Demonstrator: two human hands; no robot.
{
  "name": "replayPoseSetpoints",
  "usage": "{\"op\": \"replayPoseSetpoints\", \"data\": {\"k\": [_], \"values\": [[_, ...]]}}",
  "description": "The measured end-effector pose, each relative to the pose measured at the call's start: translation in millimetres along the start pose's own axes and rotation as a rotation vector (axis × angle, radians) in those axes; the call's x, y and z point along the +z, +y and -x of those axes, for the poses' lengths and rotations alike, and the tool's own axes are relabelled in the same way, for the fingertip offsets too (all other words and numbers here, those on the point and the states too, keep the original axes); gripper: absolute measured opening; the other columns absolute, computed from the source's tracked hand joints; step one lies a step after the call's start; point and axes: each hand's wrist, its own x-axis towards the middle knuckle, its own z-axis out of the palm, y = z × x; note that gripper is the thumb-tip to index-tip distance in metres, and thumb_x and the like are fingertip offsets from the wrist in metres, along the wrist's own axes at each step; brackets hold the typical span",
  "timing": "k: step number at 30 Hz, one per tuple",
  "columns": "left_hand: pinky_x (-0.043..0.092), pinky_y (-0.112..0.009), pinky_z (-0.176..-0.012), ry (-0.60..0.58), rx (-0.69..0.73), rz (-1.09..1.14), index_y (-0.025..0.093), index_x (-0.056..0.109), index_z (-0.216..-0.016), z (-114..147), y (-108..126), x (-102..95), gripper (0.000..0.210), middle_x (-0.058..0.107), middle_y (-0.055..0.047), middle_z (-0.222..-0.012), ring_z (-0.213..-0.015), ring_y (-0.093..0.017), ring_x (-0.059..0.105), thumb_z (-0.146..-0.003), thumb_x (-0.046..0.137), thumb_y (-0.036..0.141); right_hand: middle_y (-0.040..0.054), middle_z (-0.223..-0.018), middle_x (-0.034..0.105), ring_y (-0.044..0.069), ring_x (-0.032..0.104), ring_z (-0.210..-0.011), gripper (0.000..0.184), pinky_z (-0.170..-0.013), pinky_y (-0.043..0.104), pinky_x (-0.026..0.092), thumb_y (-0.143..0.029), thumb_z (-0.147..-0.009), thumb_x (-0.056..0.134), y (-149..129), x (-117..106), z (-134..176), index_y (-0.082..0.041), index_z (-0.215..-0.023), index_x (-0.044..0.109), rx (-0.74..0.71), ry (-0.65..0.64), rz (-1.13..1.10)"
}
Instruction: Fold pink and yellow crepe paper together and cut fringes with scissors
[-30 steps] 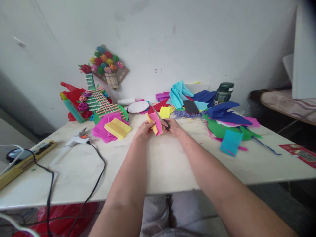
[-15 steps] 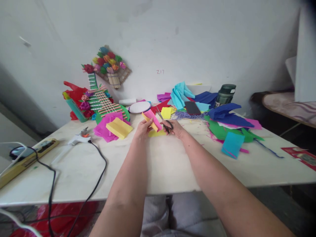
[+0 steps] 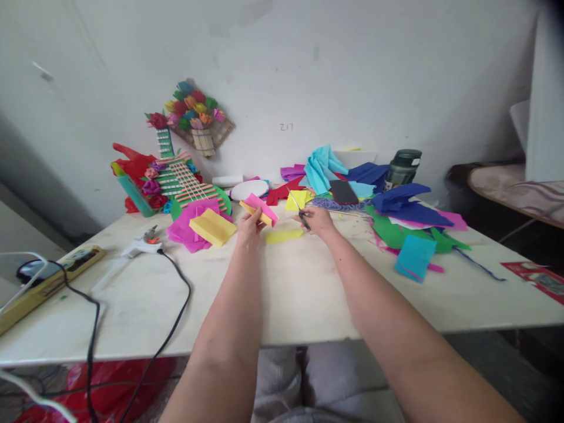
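Observation:
Pinched in my left hand (image 3: 250, 226) is a folded pink and yellow paper piece (image 3: 264, 208), held just above the table. My right hand (image 3: 318, 220) grips a pair of scissors (image 3: 303, 215) with dark handles, the blades pointing up and left, apart from the paper. Between and below the hands lies a yellow paper strip (image 3: 284, 236) on the table. A yellow paper square (image 3: 298, 200) rests just behind the scissors. To the left of my left hand, a folded yellow paper (image 3: 212, 227) sits on a heap of magenta paper (image 3: 187, 231).
A white glue gun (image 3: 143, 245) with a black cord and a power strip (image 3: 74, 276) lie at left. Behind stands a flower-decorated green stringed craft (image 3: 176, 176). A phone (image 3: 343, 192), dark bottle (image 3: 402, 168), blue paper (image 3: 409, 204) and turquoise paper (image 3: 415, 258) are toward the right.
My left hand has moved slightly left with the folded paper, away from the scissors. The scissors have turned in my right hand, and more of the yellow strip on the table shows.

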Motion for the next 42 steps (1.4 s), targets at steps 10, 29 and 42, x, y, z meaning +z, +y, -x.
{"op": "replayPoseSetpoints", "data": {"k": [10,29,42], "values": [[0.046,-0.013,-0.05,0.138,0.082,0.208,0.017,0.057,-0.073,4,11,3.4,0.006,0.061,0.004,-0.06,-0.052,-0.004,0.057,-0.076,0.063,0.017,0.0016,-0.07,0.067,0.017,0.06,-0.062,0.034,-0.055,0.027,0.048,-0.036,-0.059,0.073,-2,20,3,-0.02,-0.088,0.068,-0.14,-0.07,0.117],[0.047,-0.017,-0.048,-0.037,-0.004,0.112,0.014,0.061,-0.073,5,0,7.1,0.016,0.063,0.0,-0.063,-0.053,-0.009,0.059,-0.064,0.073,0.02,0.014,-0.097,0.066,0.026,0.062,-0.091,0.029,-0.07,0.034,0.044,-0.027,-0.078,0.049,0,-41,22,-0.019,-0.103,0.062,0.266,0.322,1.093],[0.049,-0.022,-0.059,-0.106,-0.032,-0.004,0.013,0.063,-0.078,2,-9,2.3,0.029,0.065,-0.002,-0.071,-0.063,-0.012,0.061,-0.057,0.077,0.028,0.016,-0.109,0.06,0.027,0.053,-0.105,0.031,-0.079,0.034,0.043,-0.031,-0.074,0.057,-11,-18,20,-0.014,-0.099,0.066,0.194,0.204,1.091]]}}
